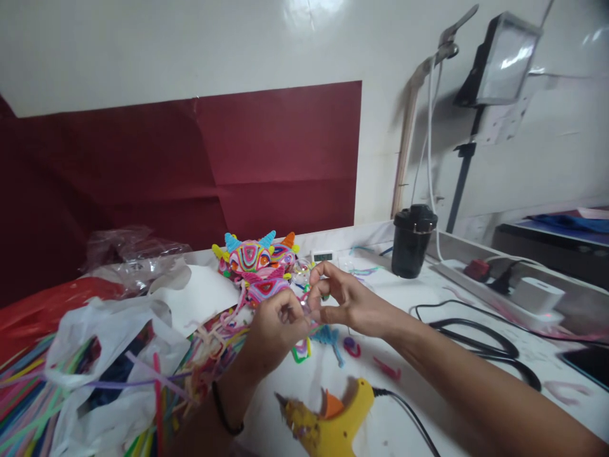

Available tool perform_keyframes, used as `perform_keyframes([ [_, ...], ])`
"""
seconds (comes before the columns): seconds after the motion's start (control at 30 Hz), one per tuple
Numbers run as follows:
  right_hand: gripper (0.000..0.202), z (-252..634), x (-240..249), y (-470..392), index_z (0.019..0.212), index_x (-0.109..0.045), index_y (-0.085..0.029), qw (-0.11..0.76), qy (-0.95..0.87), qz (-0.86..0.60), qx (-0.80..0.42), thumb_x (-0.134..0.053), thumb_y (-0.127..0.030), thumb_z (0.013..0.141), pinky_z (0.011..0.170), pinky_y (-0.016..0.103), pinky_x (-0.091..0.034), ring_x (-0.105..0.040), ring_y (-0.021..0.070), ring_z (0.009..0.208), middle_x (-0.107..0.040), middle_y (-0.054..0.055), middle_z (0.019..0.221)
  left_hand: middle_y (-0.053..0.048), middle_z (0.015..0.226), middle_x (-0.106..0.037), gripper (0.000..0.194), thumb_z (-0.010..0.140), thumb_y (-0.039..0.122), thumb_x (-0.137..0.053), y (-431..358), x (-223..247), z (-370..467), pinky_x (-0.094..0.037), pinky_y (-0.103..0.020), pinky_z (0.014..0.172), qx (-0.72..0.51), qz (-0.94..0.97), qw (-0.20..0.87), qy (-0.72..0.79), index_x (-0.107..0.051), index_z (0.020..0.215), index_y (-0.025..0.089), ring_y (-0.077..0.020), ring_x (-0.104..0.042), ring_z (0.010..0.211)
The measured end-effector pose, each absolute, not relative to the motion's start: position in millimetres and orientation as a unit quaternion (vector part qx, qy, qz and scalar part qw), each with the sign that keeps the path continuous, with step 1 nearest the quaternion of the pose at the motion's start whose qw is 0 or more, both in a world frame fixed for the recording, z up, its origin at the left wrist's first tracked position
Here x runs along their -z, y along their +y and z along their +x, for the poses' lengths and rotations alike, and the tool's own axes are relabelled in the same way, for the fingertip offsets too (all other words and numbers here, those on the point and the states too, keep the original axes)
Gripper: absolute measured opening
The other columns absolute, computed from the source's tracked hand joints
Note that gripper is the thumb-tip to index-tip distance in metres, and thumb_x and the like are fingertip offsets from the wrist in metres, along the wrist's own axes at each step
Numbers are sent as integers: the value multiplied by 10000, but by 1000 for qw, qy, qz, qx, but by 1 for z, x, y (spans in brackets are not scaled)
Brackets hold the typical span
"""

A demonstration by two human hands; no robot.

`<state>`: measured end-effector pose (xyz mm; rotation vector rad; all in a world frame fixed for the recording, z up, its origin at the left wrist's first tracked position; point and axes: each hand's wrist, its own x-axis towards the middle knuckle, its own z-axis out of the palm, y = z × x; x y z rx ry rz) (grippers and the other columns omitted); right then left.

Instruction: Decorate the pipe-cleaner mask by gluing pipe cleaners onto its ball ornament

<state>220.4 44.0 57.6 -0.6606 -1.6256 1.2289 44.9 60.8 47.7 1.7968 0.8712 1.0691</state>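
Observation:
My left hand (280,325) is closed in a pinch over the middle of the table. My right hand (349,301) meets it from the right, fingers curled and the thumb close to the left fingertips. Something small and pale shows between the two hands, too small to name. Just behind them stand colourful pipe-cleaner animal heads (250,257) with blue and orange horns. A blue fuzzy piece (328,336) and a purple-and-red curl (351,346) lie below my right hand. Nearer to me rests a yellow hot glue gun (349,419) with an orange trigger.
Bundled pipe cleaners (28,406) and a white plastic bag (109,343) crowd the left. A black lidded cup (413,241) stands at the back right. Beyond my right arm are a black cable (476,343), a power strip (537,311) and a phone (587,365).

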Motion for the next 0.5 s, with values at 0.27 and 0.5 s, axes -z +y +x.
perform_keyframes([
  [0.27, 475, 226, -55, 53, 896, -456, -222, 526, -540, -266, -601, -762, -60, 572, 545, 231, -372, -550, 107, 542, -669, -52, 659, 23, 630, -551, 124, 730, 305, -636, 60, -49, 49, -365, -250, 567, -438, 631, 554, 319, -599, 740, 187, -131, -486, 592],
  [0.5, 515, 242, -66, 62, 862, -489, -212, 601, -450, -261, -607, -811, -82, 481, 578, 233, -380, -567, 109, 535, -679, -44, 603, -87, 1096, -666, 292, 807, 399, -603, 80, -30, 44, -412, -350, 927, -526, 580, 548, 294, -674, 998, 190, -249, -570, 1072],
])
